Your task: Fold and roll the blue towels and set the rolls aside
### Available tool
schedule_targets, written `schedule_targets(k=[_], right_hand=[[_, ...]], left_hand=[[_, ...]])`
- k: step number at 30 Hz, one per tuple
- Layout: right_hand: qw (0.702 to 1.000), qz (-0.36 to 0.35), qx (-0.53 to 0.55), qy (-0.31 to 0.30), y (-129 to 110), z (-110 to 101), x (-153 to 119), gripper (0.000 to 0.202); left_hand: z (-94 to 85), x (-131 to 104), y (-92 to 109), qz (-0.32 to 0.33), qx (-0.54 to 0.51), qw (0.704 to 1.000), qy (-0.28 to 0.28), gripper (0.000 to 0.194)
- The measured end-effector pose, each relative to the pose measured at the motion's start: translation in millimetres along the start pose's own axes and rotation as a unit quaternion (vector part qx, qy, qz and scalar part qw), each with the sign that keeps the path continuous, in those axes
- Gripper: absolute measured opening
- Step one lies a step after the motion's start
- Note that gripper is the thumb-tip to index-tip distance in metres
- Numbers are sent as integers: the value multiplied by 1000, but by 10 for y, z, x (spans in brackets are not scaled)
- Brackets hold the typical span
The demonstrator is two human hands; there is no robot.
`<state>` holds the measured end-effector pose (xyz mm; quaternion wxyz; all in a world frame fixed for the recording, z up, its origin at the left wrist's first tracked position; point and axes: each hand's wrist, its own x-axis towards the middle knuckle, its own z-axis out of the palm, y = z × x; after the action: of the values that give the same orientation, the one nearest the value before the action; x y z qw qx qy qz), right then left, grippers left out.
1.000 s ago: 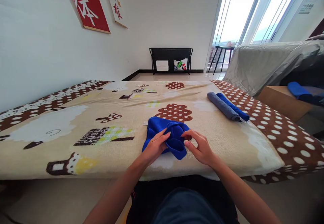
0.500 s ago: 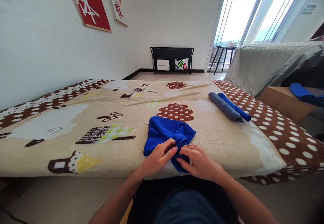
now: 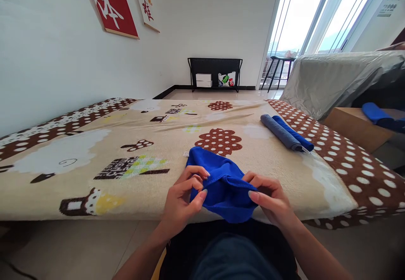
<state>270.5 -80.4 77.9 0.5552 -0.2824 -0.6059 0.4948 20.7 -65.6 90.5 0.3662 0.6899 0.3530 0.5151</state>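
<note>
A bright blue cloth point(image 3: 226, 183) lies loosely bunched at the front edge of the patterned blanket, with a fold open across its middle. At its left side, my left hand point(image 3: 185, 195) pinches the cloth between thumb and fingers. My right hand point(image 3: 270, 195) grips the cloth's right corner between thumb and forefinger. A small white tag point(image 3: 186, 154) shows at the cloth's upper left. Farther right on the blanket, a grey-blue rolled cloth point(image 3: 280, 132) and a blue rolled cloth point(image 3: 292, 133) lie side by side.
The cream blanket point(image 3: 152, 145) has brown dotted borders. On the right, a cardboard box point(image 3: 357, 126) holds more blue cloth point(image 3: 379, 113), beside a plastic-covered piece of furniture point(image 3: 335, 77). A black rack point(image 3: 216, 67) stands against the far wall.
My hands have moved apart, left hand leftward and right hand rightward. The knotted-looking bunch between them has loosened and spread wider.
</note>
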Motion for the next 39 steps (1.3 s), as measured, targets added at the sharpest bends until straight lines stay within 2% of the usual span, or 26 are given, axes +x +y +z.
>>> schedule_targets(k=[1,3,5,8,10,13,15,18,20,22,24,26,28,30,32,34,37,39], right_hand=[[999,-34,-5,11,-21,-13,-14,20],[994,-105,-5,30,-70,-30,-37,21],[988,-151,20,15,-119,-29,-46,22],[982,-164,71,-66,-151,-2,-23,20],[979,-146,110,-95,-126,0,7,22],[984,-78,140,-79,-55,-80,35,23],[991,-30,112,-71,-48,-184,24,26],[994,26,-6,-106,-193,-347,-25,33],[976,59,-151,-144,-381,-434,-46,39],[930,79,-319,-165,-583,-512,-28,45],[876,70,-449,-165,-743,-605,38,25],[844,42,-514,-148,-842,-720,133,11],[849,9,-515,-123,-897,-844,214,7],[880,-15,-462,-108,-934,-953,243,7],[910,-9,-398,-117,-970,-1038,201,13],[920,26,-375,-108,-1005,-1113,109,19],[900,66,-429,-42,-1053,-1253,-33,26],[871,78,-485,-4,-1086,-1373,-88,30]], left_hand=[[-19,-26,49,30,9,999,23,30],[-56,-68,155,69,4,998,11,31],[-78,-94,247,71,-28,996,-55,35],[-72,-111,304,51,-83,983,-157,39],[-76,-123,279,50,-70,978,-190,39],[-170,-152,205,61,23,979,-195,36],[-296,-170,176,74,96,973,-195,32],[-515,-148,189,101,226,944,-216,25],[-645,-78,206,116,314,917,-217,20],[-754,32,203,124,372,899,-196,19],[-851,155,176,127,398,896,-153,22],[-946,258,142,136,414,897,-73,22],[-1043,315,120,147,412,899,21,18],[-1143,315,112,141,376,911,91,11],[-1256,265,111,128,317,932,119,6],[-1394,188,106,118,270,945,141,5],[-1669,85,86,90,262,948,160,7],[-1889,51,66,59,296,947,110,10]])
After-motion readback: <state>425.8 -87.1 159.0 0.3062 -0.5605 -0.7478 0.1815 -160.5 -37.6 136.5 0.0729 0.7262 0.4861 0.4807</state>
